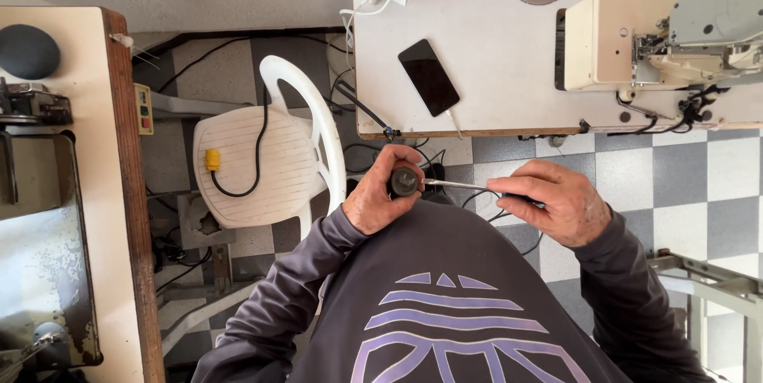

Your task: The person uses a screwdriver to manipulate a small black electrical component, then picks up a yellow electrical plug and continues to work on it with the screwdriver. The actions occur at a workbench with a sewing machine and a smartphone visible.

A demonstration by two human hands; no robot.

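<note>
1. Holding a small dark round part (404,181), the left hand (387,192) keeps its grip pinched on it at chest level.
2. At three o'clock, the right hand (552,202) clamps a thin metal tool (461,185), its tip touching the part.
3. Judged midway: tool engaged, part not yet set on the surface (493,57) at twelve o'clock.

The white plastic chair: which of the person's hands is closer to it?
Left. The left hand, gripping a small dark round part, sits just beside the white plastic chair. The right hand is farther off, over the checkered floor.
</note>
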